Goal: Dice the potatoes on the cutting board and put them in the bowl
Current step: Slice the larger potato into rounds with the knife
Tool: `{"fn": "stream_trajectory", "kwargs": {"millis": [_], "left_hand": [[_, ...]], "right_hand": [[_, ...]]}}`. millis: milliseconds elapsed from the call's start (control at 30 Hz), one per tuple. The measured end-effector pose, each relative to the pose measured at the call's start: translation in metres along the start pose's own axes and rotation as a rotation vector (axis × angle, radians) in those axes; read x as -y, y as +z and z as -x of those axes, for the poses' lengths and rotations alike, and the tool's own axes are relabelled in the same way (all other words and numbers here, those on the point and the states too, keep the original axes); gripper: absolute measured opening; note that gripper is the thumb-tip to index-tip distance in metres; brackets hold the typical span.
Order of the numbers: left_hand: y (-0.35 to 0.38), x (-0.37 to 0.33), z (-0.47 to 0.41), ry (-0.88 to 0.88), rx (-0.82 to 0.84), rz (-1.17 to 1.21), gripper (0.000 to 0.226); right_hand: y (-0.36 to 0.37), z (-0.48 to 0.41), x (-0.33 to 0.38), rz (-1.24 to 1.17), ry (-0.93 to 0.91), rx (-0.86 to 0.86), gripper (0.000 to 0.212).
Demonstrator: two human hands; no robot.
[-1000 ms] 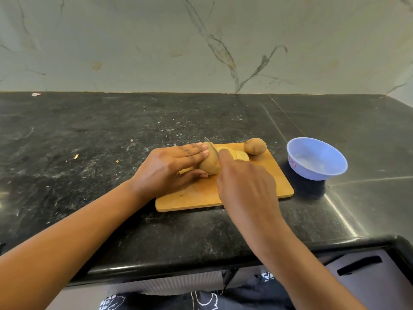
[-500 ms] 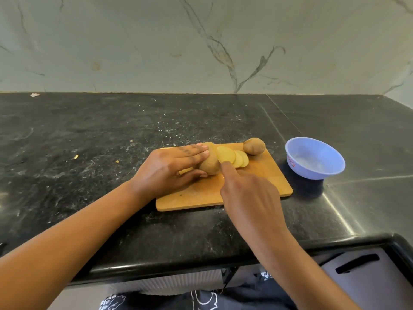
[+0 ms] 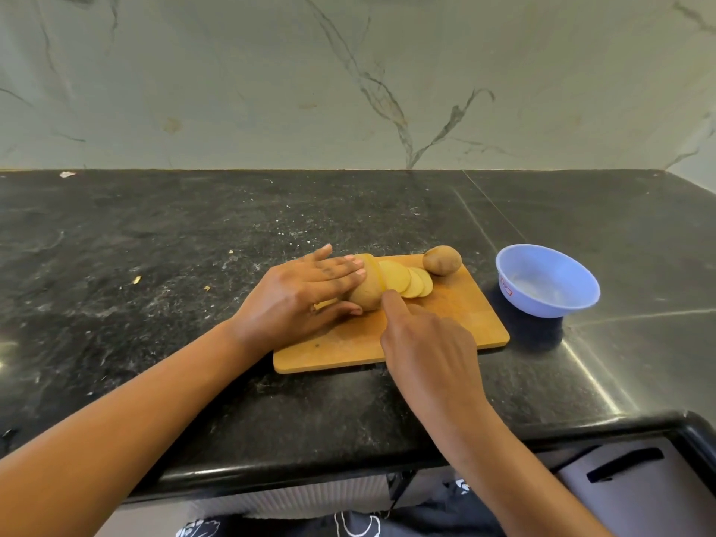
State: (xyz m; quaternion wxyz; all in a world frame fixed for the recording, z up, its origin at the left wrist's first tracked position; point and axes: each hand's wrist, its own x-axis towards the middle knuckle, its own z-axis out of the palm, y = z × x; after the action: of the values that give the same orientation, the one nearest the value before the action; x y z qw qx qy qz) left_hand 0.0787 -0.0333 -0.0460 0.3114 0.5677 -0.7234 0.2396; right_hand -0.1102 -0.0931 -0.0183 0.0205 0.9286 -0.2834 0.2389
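Clock: 12 o'clock points away from me to the wall, 6 o'clock back to my body.
Cutting board point(image 3: 457, 323): wooden, flat on the black counter point(image 3: 155, 304), straight ahead of me and near the front edge.
Cut potato point(image 3: 366, 292): on the board at about 10 o'clock from its middle, lying on its side, cut face turned to 3 o'clock.
My left hand point(image 3: 298, 300): it comes in from 8 o'clock and holds the cut potato. The fingers lie close together over the top, and the thumb presses the near side.
Slices point(image 3: 403, 281): a few pale round ones, fanned and overlapping, leaning from the cut face toward 3 o'clock. A further slice at the cut face looks only partly parted from the potato.
My right hand point(image 3: 426, 350): it reaches in from 5 o'clock over the board's near edge. The index finger point(image 3: 395, 304) is stretched forward, its tip just at the cut face. The other fingers are curled under the palm, and I cannot tell what they grip, since the hand hides it.
Whole potato point(image 3: 441, 260): unpeeled, at the board's 1 o'clock corner, just beyond the last slice.
Bowl point(image 3: 561, 304): light blue, upright on the counter at 3 o'clock from the board, near it but not touching, with no potato in it.
Scraps point(image 3: 136, 280): small bits on the counter at 9 o'clock, well apart from the board.
Wall point(image 3: 271, 91): pale veined marble at 12 o'clock.
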Motion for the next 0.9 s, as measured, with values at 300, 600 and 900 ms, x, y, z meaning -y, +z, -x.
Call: {"fn": "stream_trajectory", "kwargs": {"millis": [300, 600, 900], "left_hand": [[0.001, 0.001, -0.001, 0.002, 0.005, -0.002, 0.040], [0.002, 0.001, 0.001, -0.020, -0.001, -0.005, 0.040], [0.000, 0.000, 0.001, -0.007, 0.004, -0.008, 0.041]], "right_hand": [[0.005, 0.004, -0.004, 0.003, -0.001, 0.033, 0.026], [0.007, 0.009, -0.004, 0.022, 0.011, 0.065, 0.033], [-0.004, 0.019, -0.019, -0.022, 0.084, 0.056, 0.028]]}}
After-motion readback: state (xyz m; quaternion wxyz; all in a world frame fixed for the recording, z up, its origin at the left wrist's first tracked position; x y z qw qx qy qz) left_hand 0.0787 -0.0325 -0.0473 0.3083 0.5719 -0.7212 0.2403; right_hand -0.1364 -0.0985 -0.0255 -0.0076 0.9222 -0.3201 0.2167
